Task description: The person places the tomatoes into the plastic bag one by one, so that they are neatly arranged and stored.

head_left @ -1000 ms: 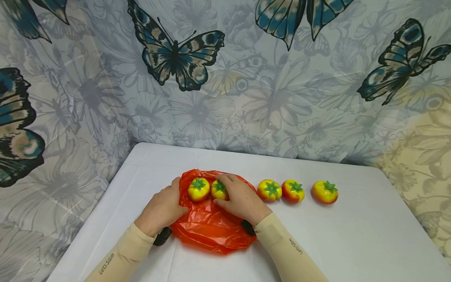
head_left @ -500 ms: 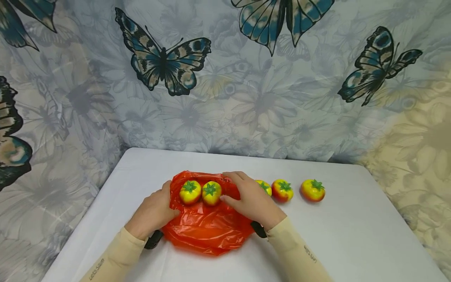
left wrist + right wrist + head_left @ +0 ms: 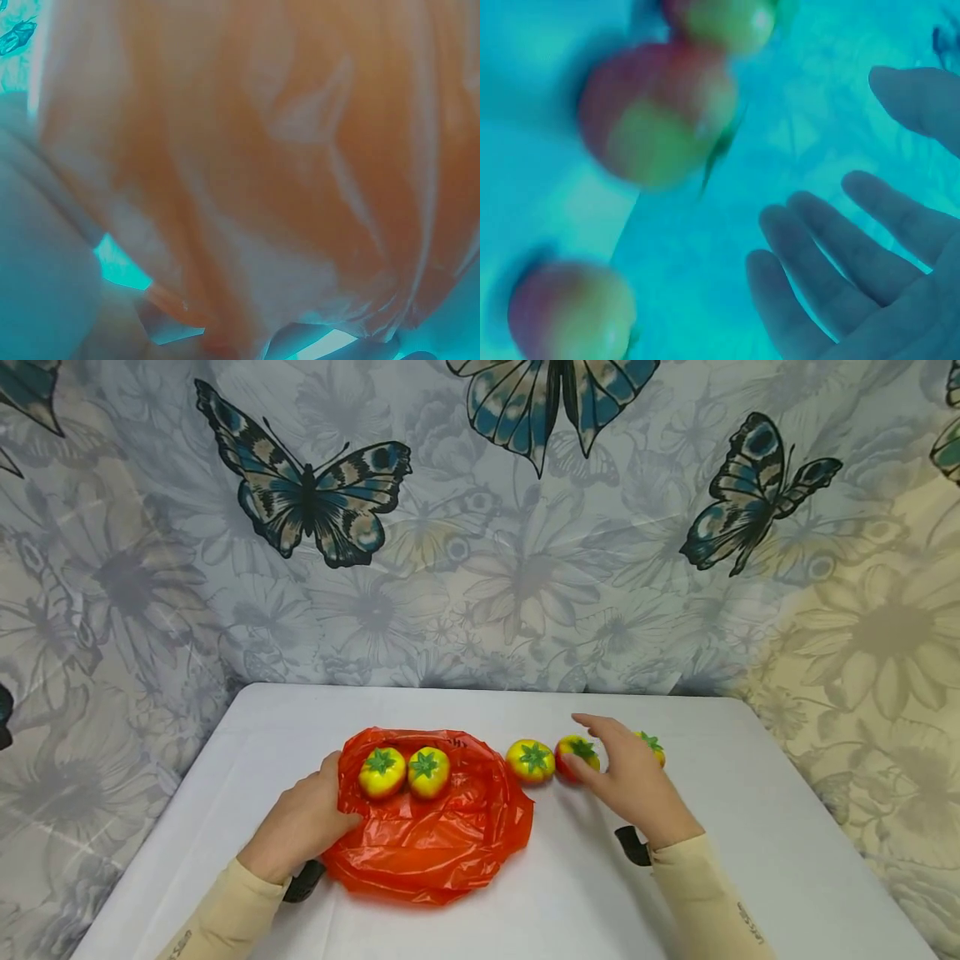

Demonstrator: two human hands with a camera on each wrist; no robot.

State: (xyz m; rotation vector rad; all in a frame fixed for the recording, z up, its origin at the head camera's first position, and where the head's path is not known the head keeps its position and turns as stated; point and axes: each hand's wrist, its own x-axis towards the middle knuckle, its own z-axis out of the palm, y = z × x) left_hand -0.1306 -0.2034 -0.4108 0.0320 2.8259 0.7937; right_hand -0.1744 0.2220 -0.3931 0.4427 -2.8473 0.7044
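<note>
Grey flowered cloth (image 3: 525, 635) rises behind the white bench (image 3: 750, 802), printed with blue butterflies; the top butterfly (image 3: 562, 402) loses its upper half to the frame, and others are mere scraps at the sides. Left of centre on the bench lies the red plastic bag (image 3: 435, 864), crumpled and spread, with dark print on its far rim (too small for me to read). Two yellow-and-red tomatoes (image 3: 382, 773) sit side by side within that rim, toward the far side, green tops up.

My left hand (image 3: 296, 827) grips the bag's left edge, thumb over the near face; the other fingers are mostly lost behind the plastic. From that wrist, the bag fills nearly everything, a blurred orange sheet with little to make out.

My right hand (image 3: 637, 781) is above the bench to the right of the bag, fingers spread wide and thumb well apart from them. Three loose tomatoes run along there. The nearest loose tomato (image 3: 530, 762) is just beside the bag, whole in view; the middle loose tomato (image 3: 577, 752) is partly covered by my thumb, and the far-right loose tomato (image 3: 652, 746) mostly by my hand. The right wrist view shows three of them too, smeared and blue-tinged (one cut off at the top, another at the bottom).
</note>
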